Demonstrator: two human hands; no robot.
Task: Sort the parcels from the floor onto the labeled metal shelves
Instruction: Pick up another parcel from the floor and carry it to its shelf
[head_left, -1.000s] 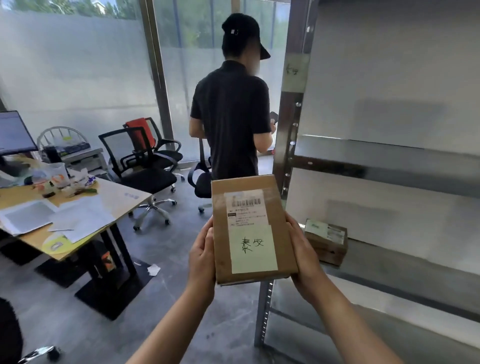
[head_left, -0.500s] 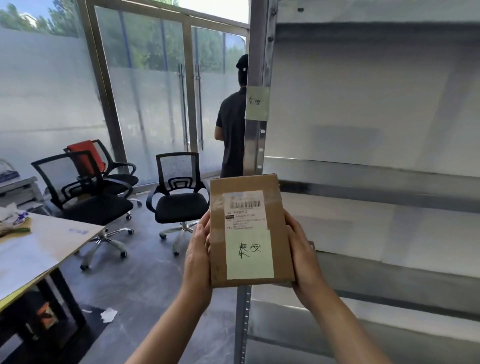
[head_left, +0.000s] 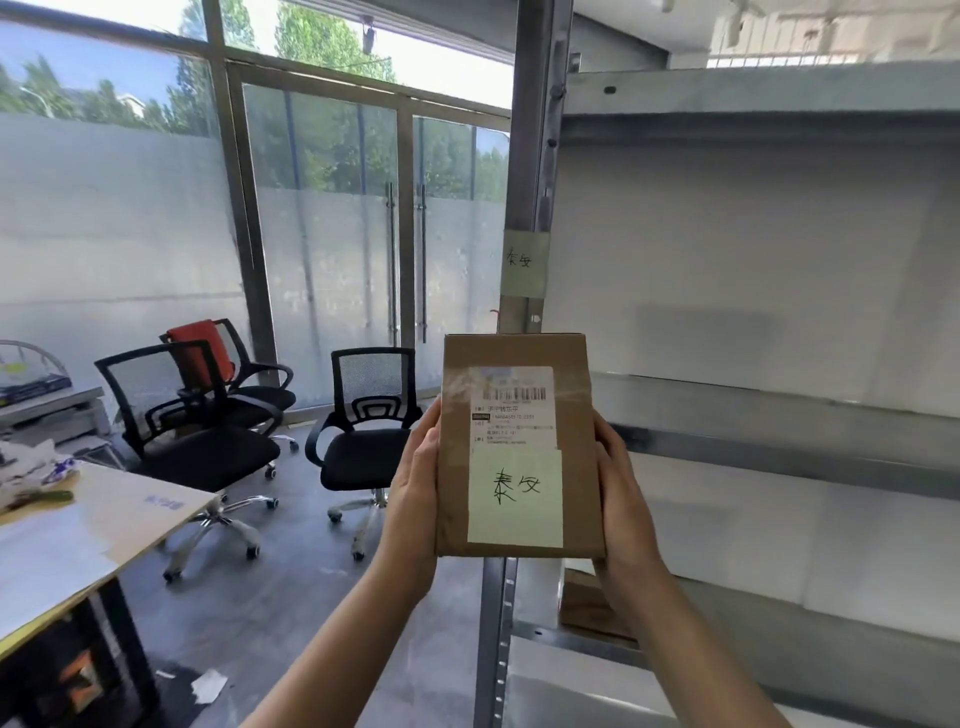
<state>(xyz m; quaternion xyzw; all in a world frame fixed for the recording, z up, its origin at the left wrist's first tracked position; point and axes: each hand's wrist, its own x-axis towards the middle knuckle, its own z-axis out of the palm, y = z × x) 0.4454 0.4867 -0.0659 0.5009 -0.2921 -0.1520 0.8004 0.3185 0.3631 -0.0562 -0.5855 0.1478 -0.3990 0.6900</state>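
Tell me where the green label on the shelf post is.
In the head view, the green label sits on the shelf post, right of centre, just above the held parcel.

Brown cardboard parcel (head_left: 519, 447), held upright before grey metal shelving (head_left: 753, 405); barcode label above pale-green handwritten note (head_left: 515, 496), matching upright's note (head_left: 524, 263).

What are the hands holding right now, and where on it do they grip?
A brown cardboard parcel, held upright: left hand on its left long edge, right hand on its right long edge, label facing the camera.
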